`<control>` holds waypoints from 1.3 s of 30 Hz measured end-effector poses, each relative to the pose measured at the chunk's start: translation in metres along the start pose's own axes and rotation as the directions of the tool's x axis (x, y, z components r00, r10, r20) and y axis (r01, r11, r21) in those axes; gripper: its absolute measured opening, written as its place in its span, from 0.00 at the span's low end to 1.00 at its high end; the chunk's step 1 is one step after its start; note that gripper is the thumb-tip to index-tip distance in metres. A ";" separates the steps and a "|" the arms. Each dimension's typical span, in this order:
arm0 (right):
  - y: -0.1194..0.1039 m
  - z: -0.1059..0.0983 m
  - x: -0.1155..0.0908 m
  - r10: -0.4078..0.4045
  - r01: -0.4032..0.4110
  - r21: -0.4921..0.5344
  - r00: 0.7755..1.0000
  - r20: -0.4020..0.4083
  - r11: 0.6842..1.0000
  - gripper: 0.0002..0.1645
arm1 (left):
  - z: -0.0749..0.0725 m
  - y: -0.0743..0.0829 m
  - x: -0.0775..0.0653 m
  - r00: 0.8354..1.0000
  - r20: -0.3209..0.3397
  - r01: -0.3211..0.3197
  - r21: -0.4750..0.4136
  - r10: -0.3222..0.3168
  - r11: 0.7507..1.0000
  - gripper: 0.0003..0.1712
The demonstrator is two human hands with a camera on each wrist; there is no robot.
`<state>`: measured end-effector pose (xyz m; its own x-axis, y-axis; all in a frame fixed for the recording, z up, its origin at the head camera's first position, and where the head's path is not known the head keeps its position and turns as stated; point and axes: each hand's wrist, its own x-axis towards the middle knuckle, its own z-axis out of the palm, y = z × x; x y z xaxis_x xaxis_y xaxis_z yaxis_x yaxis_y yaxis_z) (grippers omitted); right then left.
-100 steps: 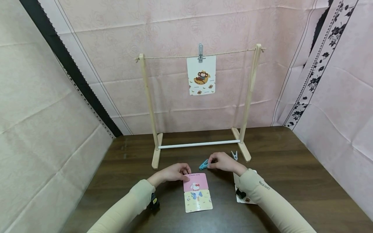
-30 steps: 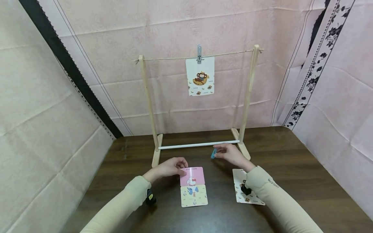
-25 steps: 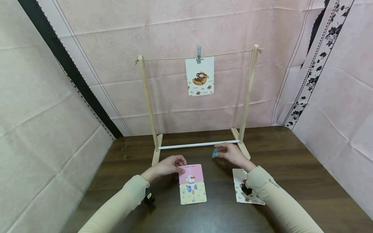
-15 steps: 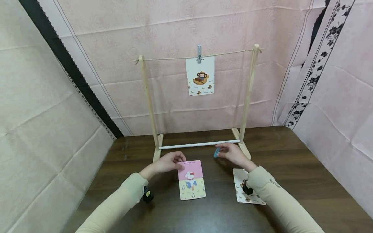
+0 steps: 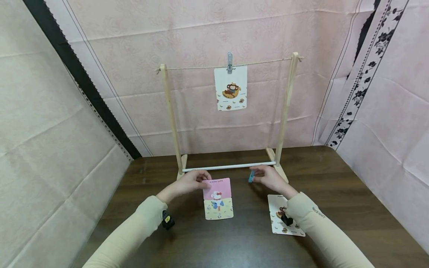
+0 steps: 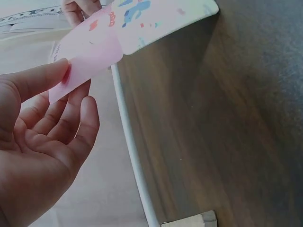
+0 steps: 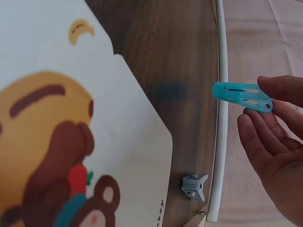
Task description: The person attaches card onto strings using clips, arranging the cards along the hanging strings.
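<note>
My left hand (image 5: 191, 181) pinches the upper left corner of a pink and yellow card (image 5: 218, 199) with a cartoon rabbit on it. In the left wrist view the thumb lies on the card's pink part (image 6: 94, 56), and the card is raised off the table. My right hand (image 5: 270, 178) pinches a blue clothespin (image 7: 241, 96) by its handle end, its nose pointing away from the fingers. Between the two hands is a gap. A white monkey card (image 5: 231, 89) hangs from the string (image 5: 268, 60), held by a grey clothespin (image 5: 229, 62).
A wooden rack (image 5: 288, 104) with a white crossbar (image 5: 231, 166) stands at the table's back. Another monkey card (image 5: 276, 208) lies on the table (image 5: 248, 242), partly under my right forearm. A second grey clothespin (image 7: 194, 186) lies near the rack's foot. Cloth hangs around the table.
My left hand has raised the rabbit card and moved it up and slightly left, toward the rack. My right hand has lifted the blue clothespin and shifted right and farther back.
</note>
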<state>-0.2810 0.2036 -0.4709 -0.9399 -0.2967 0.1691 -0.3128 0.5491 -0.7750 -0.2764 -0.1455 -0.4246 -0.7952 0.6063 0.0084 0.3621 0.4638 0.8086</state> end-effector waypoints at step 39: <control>-0.002 -0.008 -0.008 0.002 -0.002 -0.006 1.000 -0.005 1.000 0.24 | 0.017 -0.013 -0.016 0.998 -0.064 -0.007 -0.086 0.002 0.996 0.09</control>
<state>-0.2744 0.2109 -0.4656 -0.9411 -0.2918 0.1708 -0.3119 0.5544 -0.7716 -0.2601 -0.1500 -0.4455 -0.8241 0.5644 0.0472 0.3244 0.4020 0.8562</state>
